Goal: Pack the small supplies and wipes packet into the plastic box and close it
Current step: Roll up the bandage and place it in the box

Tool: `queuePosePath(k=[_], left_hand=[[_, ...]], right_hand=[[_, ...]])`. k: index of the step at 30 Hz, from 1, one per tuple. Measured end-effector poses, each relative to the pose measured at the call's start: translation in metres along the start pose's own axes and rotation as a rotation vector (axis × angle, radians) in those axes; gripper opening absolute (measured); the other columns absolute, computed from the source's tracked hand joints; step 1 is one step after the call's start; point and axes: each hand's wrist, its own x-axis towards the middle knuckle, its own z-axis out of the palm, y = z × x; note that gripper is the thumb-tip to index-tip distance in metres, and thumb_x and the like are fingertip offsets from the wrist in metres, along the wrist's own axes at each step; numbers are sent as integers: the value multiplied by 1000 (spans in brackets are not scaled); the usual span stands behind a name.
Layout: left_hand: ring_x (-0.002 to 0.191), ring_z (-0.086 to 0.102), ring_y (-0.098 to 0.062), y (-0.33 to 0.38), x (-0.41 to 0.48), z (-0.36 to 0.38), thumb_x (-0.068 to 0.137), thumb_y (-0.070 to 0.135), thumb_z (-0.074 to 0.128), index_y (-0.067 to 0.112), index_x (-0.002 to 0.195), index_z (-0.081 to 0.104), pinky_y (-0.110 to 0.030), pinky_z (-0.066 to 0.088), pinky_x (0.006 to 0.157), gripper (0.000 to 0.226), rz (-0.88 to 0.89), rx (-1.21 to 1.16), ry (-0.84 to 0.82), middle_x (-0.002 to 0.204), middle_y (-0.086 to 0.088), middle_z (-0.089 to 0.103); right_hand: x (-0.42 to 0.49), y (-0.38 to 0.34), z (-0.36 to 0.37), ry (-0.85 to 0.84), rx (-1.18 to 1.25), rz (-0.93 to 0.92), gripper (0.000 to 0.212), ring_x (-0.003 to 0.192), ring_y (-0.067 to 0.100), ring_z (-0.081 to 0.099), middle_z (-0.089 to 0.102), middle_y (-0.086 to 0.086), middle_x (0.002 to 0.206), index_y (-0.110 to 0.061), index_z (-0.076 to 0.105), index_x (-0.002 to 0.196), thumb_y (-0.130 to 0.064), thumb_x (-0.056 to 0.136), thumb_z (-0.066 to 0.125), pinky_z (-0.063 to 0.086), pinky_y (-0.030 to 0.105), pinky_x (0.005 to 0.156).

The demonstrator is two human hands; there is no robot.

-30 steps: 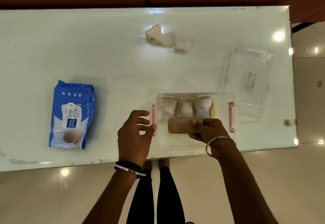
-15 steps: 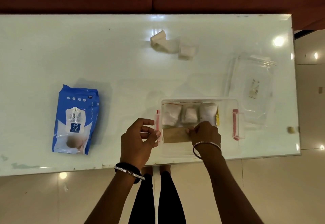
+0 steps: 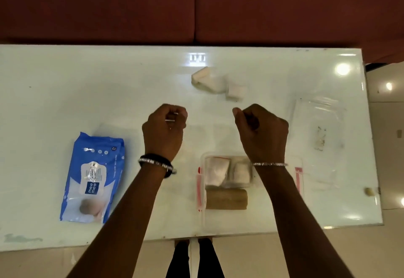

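The clear plastic box (image 3: 220,221) with red clips sits open near the table's front edge. Inside lie white packets (image 3: 216,170) and a brown roll (image 3: 226,199). My right forearm crosses over the box's right part. The blue wipes packet (image 3: 94,177) lies flat on the table at the left. Loose white bandage pieces (image 3: 216,83) rest far back at the centre. My left hand (image 3: 164,131) and my right hand (image 3: 262,133) hover beyond the box, short of those pieces, fingers curled in, and I see nothing held in either.
The transparent lid (image 3: 317,129) lies to the right of the box, close to the right edge of the white glossy table (image 3: 65,94). A dark red sofa (image 3: 196,4) runs along the far side. My legs stand at the table's front edge.
The brown roll was set into the box and released. Both hands left the box and moved forward over the table towards the white pieces. The camera view shifted so the table sits lower.
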Motion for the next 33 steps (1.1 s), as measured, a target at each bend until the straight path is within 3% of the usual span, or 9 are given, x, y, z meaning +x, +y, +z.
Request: queuePosePath(k=[5,9,13,17,21,24,27,30,33], left_hand=[[82,72,-28,18,68,22,88,25,60,8,93,71,-46,58,79,20,-11,16,28,88,-10,73],[99,67,-35,24,109,40,90,37,58,8,101,70,-44,55,89,33,-120,91,-35,103,-14,73],[102,66,-28,28,130,51,88,47,57,14,100,69,-33,51,89,37,-135,215,-99,107,-9,72],[105,64,-26,30,140,59,83,42,68,14,107,68,-32,48,85,36,-103,348,-103,110,-7,72],[96,67,-25,27,144,61,78,36,76,12,99,71,-32,52,82,32,-63,356,-145,101,-7,73],[93,67,-25,21,141,60,77,33,78,10,97,71,-36,53,85,31,-5,381,-210,96,-8,72],[89,66,-24,14,136,59,78,30,76,8,95,69,-34,53,79,28,37,341,-224,93,-7,71],[88,64,-19,10,124,54,82,30,72,8,98,65,-19,48,68,28,71,261,-233,96,-2,70],[80,62,-8,12,103,44,84,29,70,11,98,60,-4,43,60,25,110,146,-232,93,5,66]], right_hand=[[55,-5,30,11,77,-22,28,61,15,65,67,-4,64,-10,65,71,-31,90,65,49,28,62],[95,-9,59,-119,126,13,11,86,17,69,74,-1,89,-12,70,92,-20,89,63,52,31,79],[125,-12,86,-322,74,83,28,104,18,65,72,4,107,-12,65,116,-28,93,61,47,28,89],[143,-17,100,-463,49,203,32,105,21,66,73,4,108,-17,65,118,-36,93,60,48,28,91],[147,-19,106,-516,-20,229,28,104,23,65,73,3,104,-19,67,111,-37,89,66,48,44,98],[144,-17,107,-508,15,259,23,97,22,68,74,3,100,-17,72,103,-30,84,73,53,40,90],[137,-12,102,-481,141,294,22,89,19,71,75,4,96,-15,74,102,-22,82,76,53,26,79],[126,-10,93,-461,292,341,22,82,16,74,76,3,90,-15,74,102,-19,81,78,49,19,75],[113,-12,76,-472,429,353,26,85,14,73,76,1,92,-15,74,107,-19,81,77,51,22,78]])
